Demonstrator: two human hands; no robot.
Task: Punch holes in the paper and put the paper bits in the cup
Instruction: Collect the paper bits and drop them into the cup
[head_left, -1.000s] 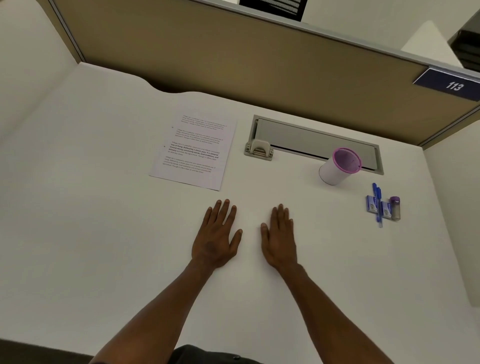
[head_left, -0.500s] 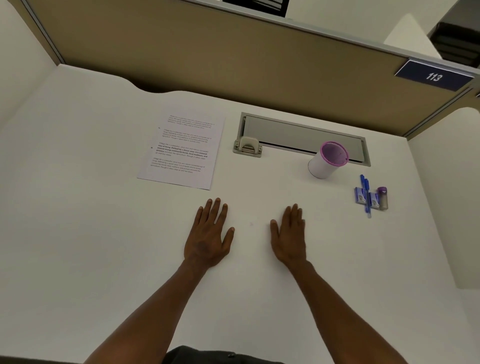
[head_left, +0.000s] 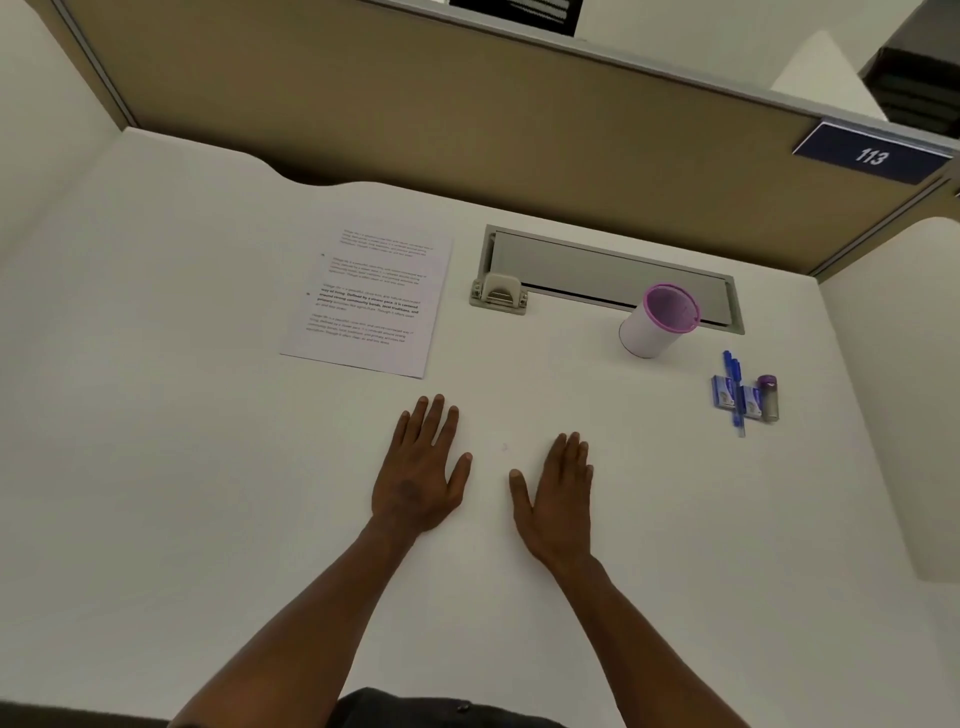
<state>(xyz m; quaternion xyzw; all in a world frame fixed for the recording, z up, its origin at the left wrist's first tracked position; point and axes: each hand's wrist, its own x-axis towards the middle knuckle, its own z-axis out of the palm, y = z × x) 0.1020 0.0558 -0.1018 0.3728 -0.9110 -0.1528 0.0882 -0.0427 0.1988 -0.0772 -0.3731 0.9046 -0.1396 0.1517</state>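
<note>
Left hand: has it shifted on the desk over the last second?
No. The left hand lies flat with its fingertips just short of the near right corner of the paper, the same gap as before.

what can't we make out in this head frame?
- Paper: print too small and blurred to read.
- Cup: seen at an angle, bottom hidden by its wall; contents unknown.
- Hole punch: too small to see slot or chip tray.
- Items beside the pens: labels unreadable.
</note>
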